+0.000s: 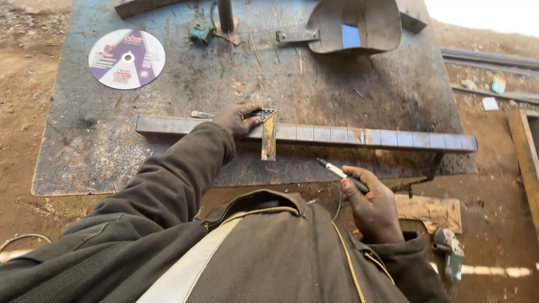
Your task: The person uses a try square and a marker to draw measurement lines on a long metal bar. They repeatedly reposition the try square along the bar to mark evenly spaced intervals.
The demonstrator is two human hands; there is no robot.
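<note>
A long square steel tube (337, 135) lies across a worn metal worktable (168, 78), marked with several cross lines. My left hand (236, 118) presses a small metal try square (268, 132) against the tube near its middle, fingers curled over the square's head. My right hand (370, 205) is off the near edge of the table, shut on a slim marking pen (339, 171) whose tip points up toward the tube without touching it.
A round cutting disc (127, 58) lies at the table's far left. A welding face shield (353, 25) and an upright post (226, 19) are at the far side. An angle grinder (449, 247) and wood plank (429, 210) lie on the dirt at right.
</note>
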